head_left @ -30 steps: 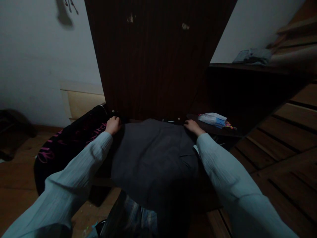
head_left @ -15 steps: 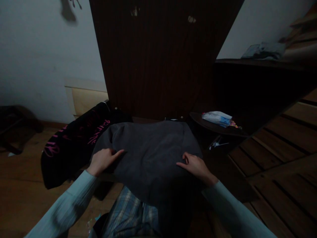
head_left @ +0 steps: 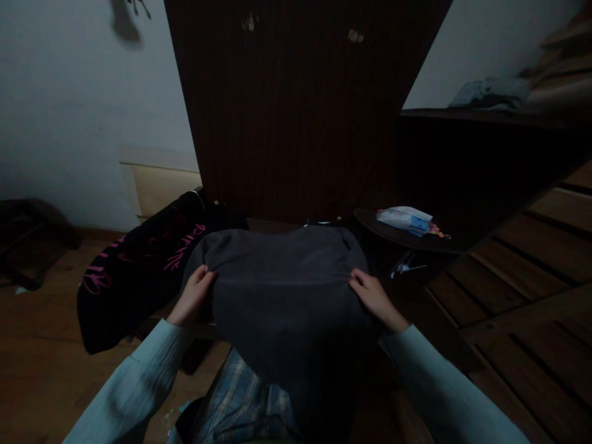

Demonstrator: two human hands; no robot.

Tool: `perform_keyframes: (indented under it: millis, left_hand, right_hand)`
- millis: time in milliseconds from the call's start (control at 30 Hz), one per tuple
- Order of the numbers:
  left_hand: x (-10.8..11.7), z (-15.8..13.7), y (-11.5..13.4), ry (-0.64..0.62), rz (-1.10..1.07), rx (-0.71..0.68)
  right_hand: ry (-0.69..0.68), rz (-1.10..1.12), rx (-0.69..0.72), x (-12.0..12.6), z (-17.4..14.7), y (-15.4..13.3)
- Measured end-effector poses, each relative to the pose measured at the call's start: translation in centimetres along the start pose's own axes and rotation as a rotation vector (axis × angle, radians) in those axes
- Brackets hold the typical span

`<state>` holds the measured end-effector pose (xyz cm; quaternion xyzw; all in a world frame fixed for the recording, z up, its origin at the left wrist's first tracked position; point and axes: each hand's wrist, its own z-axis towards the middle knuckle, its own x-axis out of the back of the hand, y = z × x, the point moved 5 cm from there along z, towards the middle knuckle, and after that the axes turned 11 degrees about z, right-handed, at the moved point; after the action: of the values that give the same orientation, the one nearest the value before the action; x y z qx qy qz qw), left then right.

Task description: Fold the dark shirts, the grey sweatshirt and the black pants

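A dark grey piece of clothing (head_left: pixel 282 314) lies spread before me, its near part hanging down over my plaid-covered lap (head_left: pixel 245 394). What kind of garment it is I cannot tell. On its left side, my left hand (head_left: pixel 197 296) pinches the cloth between thumb and fingers. My right hand (head_left: pixel 374 299) grips the right side in the same way. Between the two hands the fabric is drawn taut in a straight crease. The surface beneath the cloth is mostly hidden.
Left of the garment lies a black cloth with pink lettering (head_left: pixel 134 271). A dark wooden panel (head_left: pixel 296 123) rises behind. To the right, a small shelf (head_left: pixel 370 225) bears a white and blue packet (head_left: pixel 404 219). Wooden slats (head_left: pixel 531 296) stand far right.
Both hands have closed on the grey garment, where the thumbs were stretched out before. The cloth between them is now pulled into a straight, taut line.
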<state>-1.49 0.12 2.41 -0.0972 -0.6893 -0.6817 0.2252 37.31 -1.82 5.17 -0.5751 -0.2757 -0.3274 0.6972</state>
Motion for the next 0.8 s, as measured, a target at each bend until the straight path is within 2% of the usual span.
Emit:
perform_keyframes:
  millis: [67, 100, 200, 233, 300, 400, 467, 533, 600, 700, 800]
  left_hand:
    - [1.3, 0.5, 0.7, 0.112, -0.077, 0.028]
    - [2.2, 0.9, 1.2, 0.183, -0.072, 0.025]
    - [5.2, 2.1, 2.5, 0.355, 0.007, -0.020]
    - [5.8, 2.6, 2.6, 0.354, 0.030, -0.013]
    - [6.4, 3.3, 2.0, 0.275, 0.058, 0.049]
    - [6.0, 3.9, 0.1, 0.094, 0.085, 0.134]
    - [5.6, 4.2, -1.0, 0.030, 0.138, 0.114]
    - [5.4, 4.7, -1.6, 0.004, 0.296, 0.079]
    - [5.7, 5.3, -1.4, 0.040, 0.553, 0.038]
    - [5.7, 6.2, 0.4, 0.139, 0.895, -0.083]
    - [4.6, 6.9, 2.5, 0.150, 1.078, -0.235]
  right_hand:
    - [0.044, 0.079, 0.055, 1.5, -0.1, -1.4]
    - [0.018, 0.101, 0.091, 1.8, -0.2, -2.2]
    - [-0.226, 0.095, 0.193, 1.0, -0.9, -4.3]
    - [-0.279, 0.069, 0.197, 0.6, -1.1, -4.5]
    - [-0.260, -0.010, 0.143, -0.1, -1.2, -4.2]
    - [-0.176, -0.176, 0.039, -1.3, -0.9, -2.9]
    - [-0.234, -0.299, 0.037, -2.8, -0.7, -2.3]
    - [-0.316, -0.380, 0.070, -4.1, -0.5, -2.0]
    - [-0.380, -0.381, 0.110, -4.8, -0.2, -1.8]
    - [-0.388, -0.243, 0.162, -3.6, 0.4, -1.9]
    - [-0.282, -0.075, 0.170, 0.6, 1.1, -1.4]
